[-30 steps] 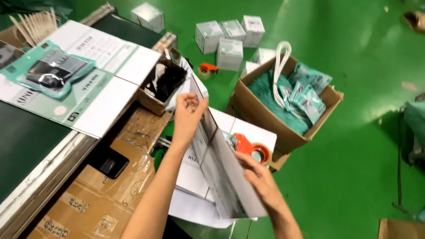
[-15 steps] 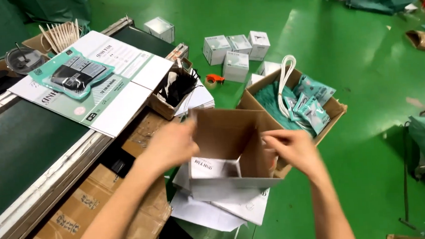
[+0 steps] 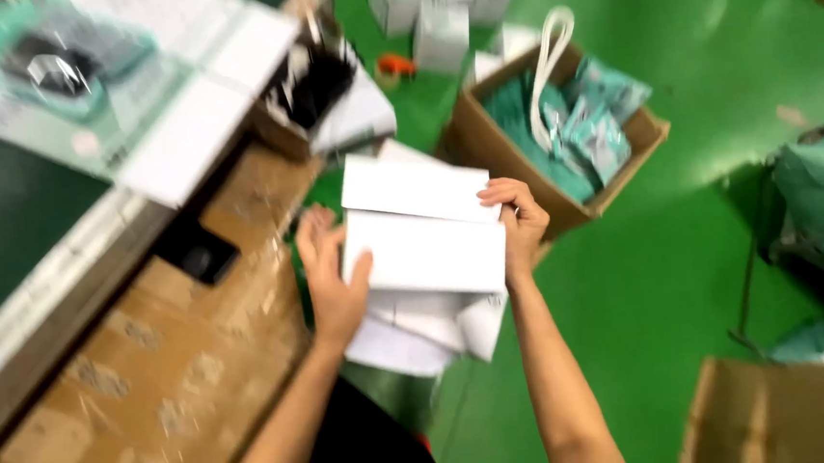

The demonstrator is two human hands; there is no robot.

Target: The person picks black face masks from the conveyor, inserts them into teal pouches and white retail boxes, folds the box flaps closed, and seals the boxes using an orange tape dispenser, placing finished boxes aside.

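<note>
The box (image 3: 425, 235) is a small white carton, held up off the bench between both hands. It shows two plain white flaps or panels, one above the other, the upper one tilted slightly and meeting the lower along a crease. The left hand (image 3: 333, 280) grips its left edge, thumb on the front face and fingers spread behind. The right hand (image 3: 520, 222) clamps its right edge, fingers curled over the top corner. Below the box more white card hangs down, folded or loose; the blur makes it hard to tell which. It sits over the bench edge, above the green floor.
</note>
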